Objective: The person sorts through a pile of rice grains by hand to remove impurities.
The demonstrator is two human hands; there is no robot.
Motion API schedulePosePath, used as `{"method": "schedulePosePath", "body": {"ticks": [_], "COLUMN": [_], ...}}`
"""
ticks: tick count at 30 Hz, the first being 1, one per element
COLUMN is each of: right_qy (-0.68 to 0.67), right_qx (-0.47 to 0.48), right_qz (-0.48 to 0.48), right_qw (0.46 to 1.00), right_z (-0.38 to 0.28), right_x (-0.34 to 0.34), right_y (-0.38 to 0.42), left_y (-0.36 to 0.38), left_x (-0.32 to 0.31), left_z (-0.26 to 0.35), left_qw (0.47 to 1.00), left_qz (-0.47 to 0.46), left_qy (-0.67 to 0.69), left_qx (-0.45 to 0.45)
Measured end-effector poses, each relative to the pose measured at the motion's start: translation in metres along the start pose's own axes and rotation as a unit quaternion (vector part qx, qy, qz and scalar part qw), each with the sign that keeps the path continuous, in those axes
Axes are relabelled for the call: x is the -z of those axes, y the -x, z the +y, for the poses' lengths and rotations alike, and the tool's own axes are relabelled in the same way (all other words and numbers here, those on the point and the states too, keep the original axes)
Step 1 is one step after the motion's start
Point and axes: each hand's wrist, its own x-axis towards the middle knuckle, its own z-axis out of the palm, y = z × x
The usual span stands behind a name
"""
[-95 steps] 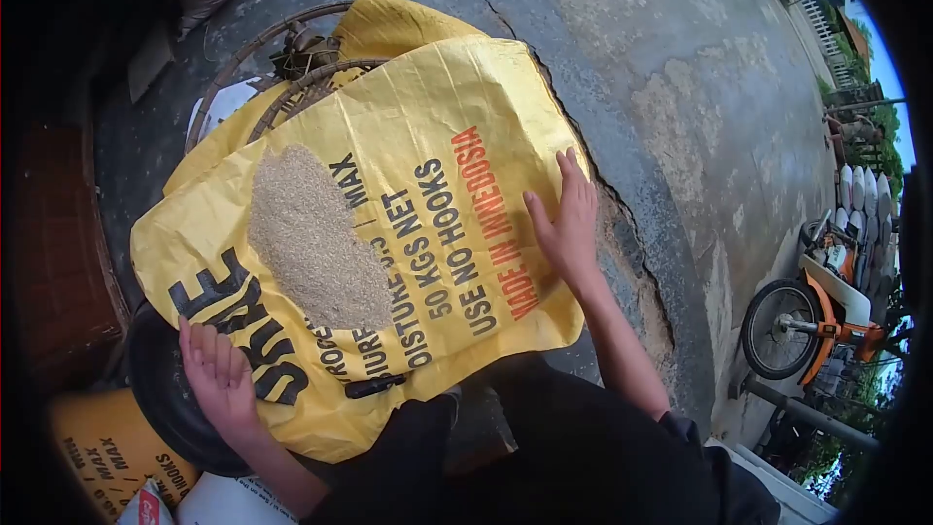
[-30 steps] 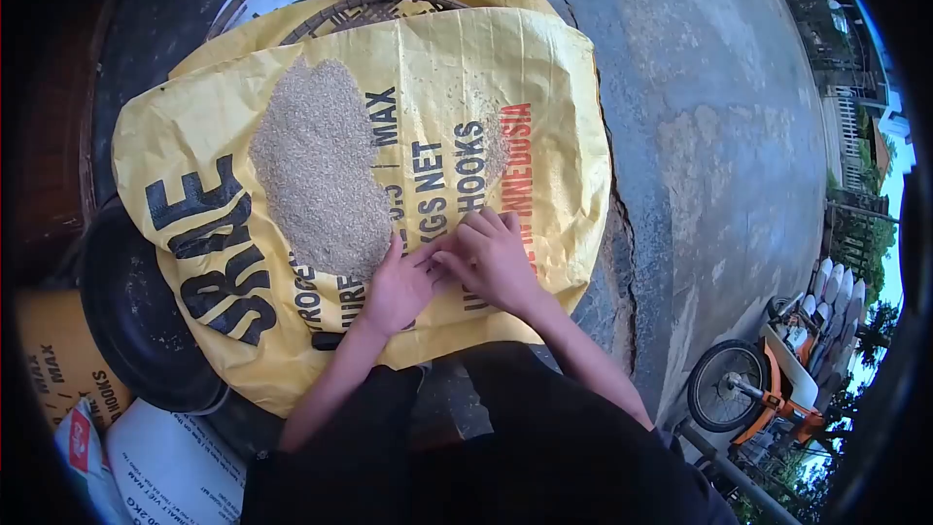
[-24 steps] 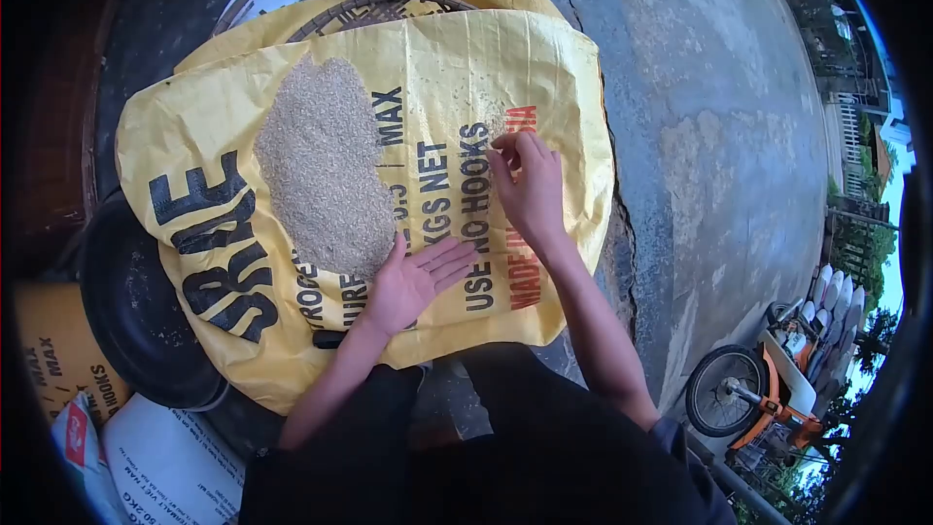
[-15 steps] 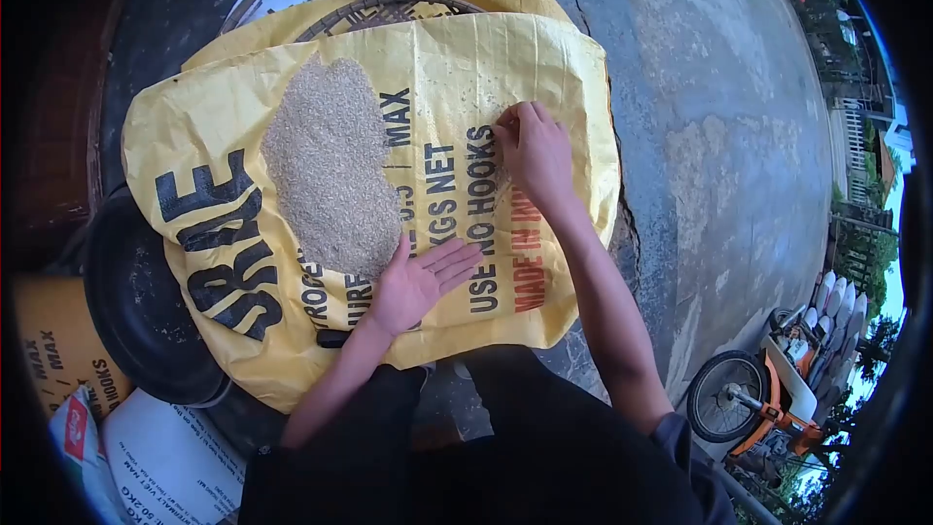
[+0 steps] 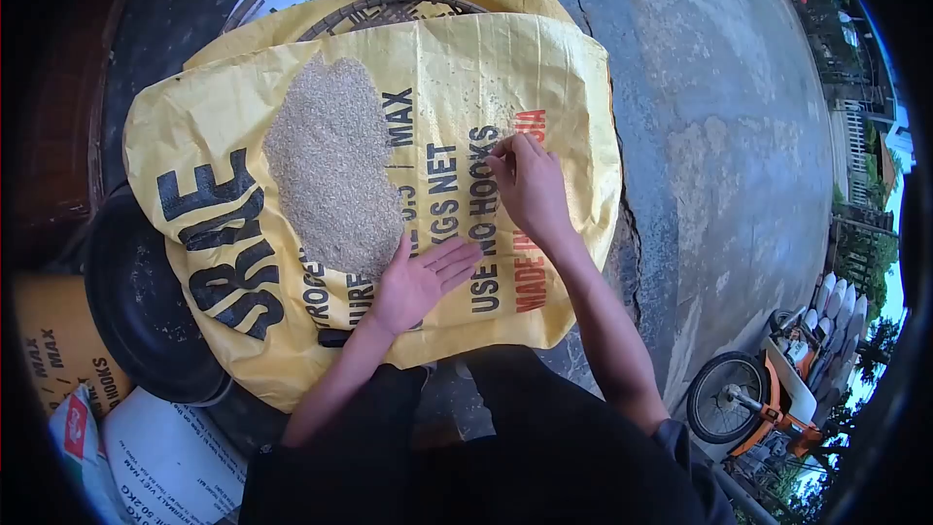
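A yellow woven sack (image 5: pixel 573 68) with black and red print lies spread out flat in front of me. On its left half rests a heap of pale, greyish grains (image 5: pixel 335 165), too fine to name. My left hand (image 5: pixel 420 282) lies palm up at the heap's lower right edge, fingers stretched out and holding nothing. Over the printed lettering, right of the heap, my right hand (image 5: pixel 530 185) has its thumb and fingertips pinched together. Whatever is between those fingertips is too small to make out. A few loose grains are scattered on the sack above it.
Woven baskets (image 5: pixel 389 12) stand beyond the sack's far edge. A black round basin (image 5: pixel 146 301) and several filled bags (image 5: pixel 170 447) are at the left. Cracked concrete floor (image 5: pixel 719 136) stretches to the right, where an orange motorbike (image 5: pixel 768 399) is parked.
My right hand has moved slightly toward me across the sack, uncovering more of the red print. The left hand and the grain heap look the same.
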Motion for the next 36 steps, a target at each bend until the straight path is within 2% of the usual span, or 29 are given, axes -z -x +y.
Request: {"method": "schedulePosePath", "body": {"ticks": [3, 5, 7, 10, 12, 16, 20, 22, 29, 36], "right_qy": [-0.054, -0.059, -0.044, -0.057, -0.056, 0.015, 0.071, 0.109, 0.168, 0.189], "right_qx": [-0.003, 0.002, 0.044, -0.011, -0.044, -0.093, -0.079, -0.033, -0.042, -0.002], "right_qz": [-0.118, -0.146, -0.132, -0.115, -0.106, 0.064, 0.096, 0.125, 0.101, 0.093], "right_qw": [0.992, 0.988, 0.989, 0.992, 0.992, 0.994, 0.990, 0.986, 0.980, 0.978], "right_z": [-0.036, -0.041, -0.042, -0.040, -0.036, -0.007, 0.018, 0.025, 0.025, 0.024], "right_x": [-0.002, -0.015, -0.022, -0.016, -0.009, 0.002, 0.004, -0.001, 0.000, 0.001], "right_y": [0.052, 0.083, 0.100, 0.099, 0.090, 0.054, 0.025, 0.019, 0.016, 0.014], "left_y": [-0.002, -0.001, 0.000, -0.001, -0.002, -0.001, -0.001, -0.001, -0.001, -0.001], "left_x": [0.017, 0.017, 0.017, 0.015, 0.014, 0.005, 0.002, 0.002, 0.005, 0.005], "left_z": [-0.002, -0.002, -0.002, -0.002, -0.003, -0.001, 0.000, 0.000, -0.001, 0.000], "left_qw": [1.000, 1.000, 0.999, 0.998, 1.000, 1.000, 1.000, 1.000, 1.000, 1.000], "left_qz": [-0.020, 0.005, 0.033, 0.036, 0.004, -0.002, 0.002, -0.002, -0.009, -0.016], "left_qy": [0.013, -0.014, -0.041, -0.042, -0.011, 0.006, -0.014, -0.016, -0.009, -0.012], "left_qx": [-0.001, -0.002, -0.002, -0.003, -0.002, 0.004, -0.001, -0.004, -0.002, -0.003]}}
